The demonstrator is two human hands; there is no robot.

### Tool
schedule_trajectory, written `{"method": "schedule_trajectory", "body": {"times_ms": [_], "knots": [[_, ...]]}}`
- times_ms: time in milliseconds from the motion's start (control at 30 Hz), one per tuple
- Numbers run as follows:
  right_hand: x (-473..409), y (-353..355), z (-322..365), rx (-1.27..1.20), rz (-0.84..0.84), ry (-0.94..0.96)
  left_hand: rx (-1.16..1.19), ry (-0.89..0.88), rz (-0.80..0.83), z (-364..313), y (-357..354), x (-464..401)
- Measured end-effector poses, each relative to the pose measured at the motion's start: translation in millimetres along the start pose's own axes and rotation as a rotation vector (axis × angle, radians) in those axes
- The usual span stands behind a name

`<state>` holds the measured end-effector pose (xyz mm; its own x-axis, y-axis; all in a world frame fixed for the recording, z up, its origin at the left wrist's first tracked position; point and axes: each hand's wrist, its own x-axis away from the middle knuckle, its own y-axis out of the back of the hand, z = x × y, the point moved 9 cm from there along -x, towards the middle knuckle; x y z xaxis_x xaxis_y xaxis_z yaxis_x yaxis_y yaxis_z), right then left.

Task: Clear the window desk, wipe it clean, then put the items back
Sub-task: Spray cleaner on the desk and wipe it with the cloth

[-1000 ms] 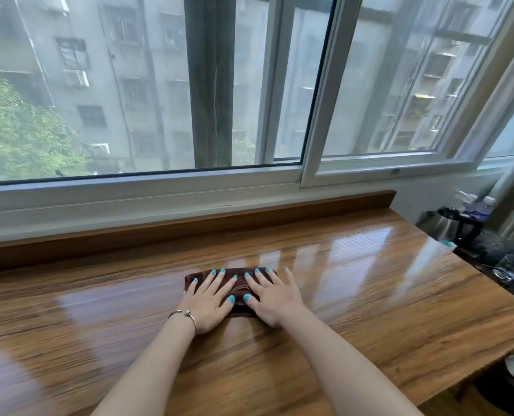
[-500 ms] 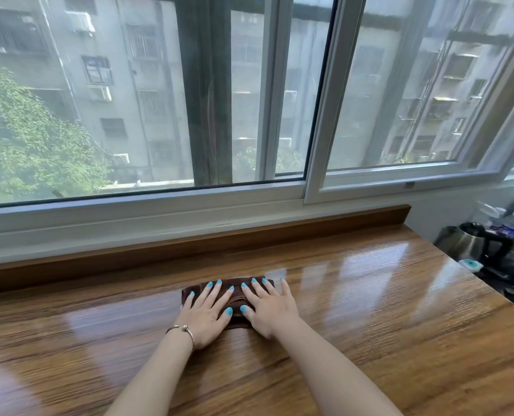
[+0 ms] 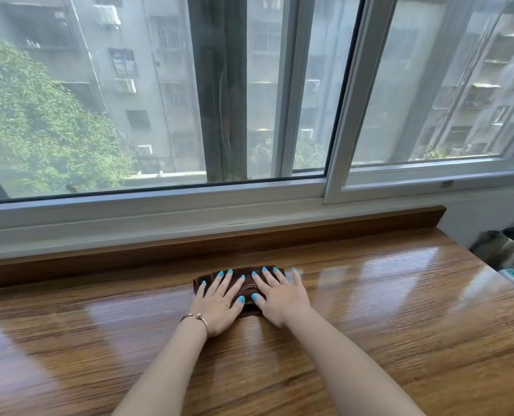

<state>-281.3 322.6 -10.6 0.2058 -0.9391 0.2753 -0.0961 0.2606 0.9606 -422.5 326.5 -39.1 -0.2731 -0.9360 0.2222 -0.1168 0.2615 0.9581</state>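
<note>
glossy wood-grain desk (image 3: 370,340) fills the lower half of the frame, running up to a dark wooden back lip (image 3: 99,259) under a wide sliding window (image 3: 334,187) that looks out on grey apartment blocks and a tree at upper left. at the right edge, off the desk, stands a steel kettle (image 3: 511,250).

near the centre of the frame, slightly below the middle and close to the back lip, a folded dark brown cloth (image 3: 248,285) lies flat on the desk. most of it is covered by the two hands, so its full outline cannot be made out.

judging by its folds, the cloth is soft, light and limp. it should slide easily on this shiny surface when pressed from above, but would likely bunch or unfold if pushed from one edge only. flat pressure spread over its top seems the best hold for wiping; to lift it, a pinch at a folded edge would do.

left hand (image 3: 216,304), with a bracelet (image 3: 197,318) at the wrist, rests palm down on the left part of the cloth, fingers (image 3: 224,282) straight and spread apart. right hand (image 3: 279,298) presses the right part the same way, fingers straight and fanned, the outermost one reaching past the cloth onto bare wood. neither hand curls around anything. the thumbs point toward each other, near but apart.
</note>
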Motion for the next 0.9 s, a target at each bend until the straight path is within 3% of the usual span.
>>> {"method": "schedule_trajectory", "body": {"times_ms": [900], "knots": [[-53,10,-14,-0.035,-0.009,-0.004,0.002,0.007,-0.031,9,19,-43]]}}
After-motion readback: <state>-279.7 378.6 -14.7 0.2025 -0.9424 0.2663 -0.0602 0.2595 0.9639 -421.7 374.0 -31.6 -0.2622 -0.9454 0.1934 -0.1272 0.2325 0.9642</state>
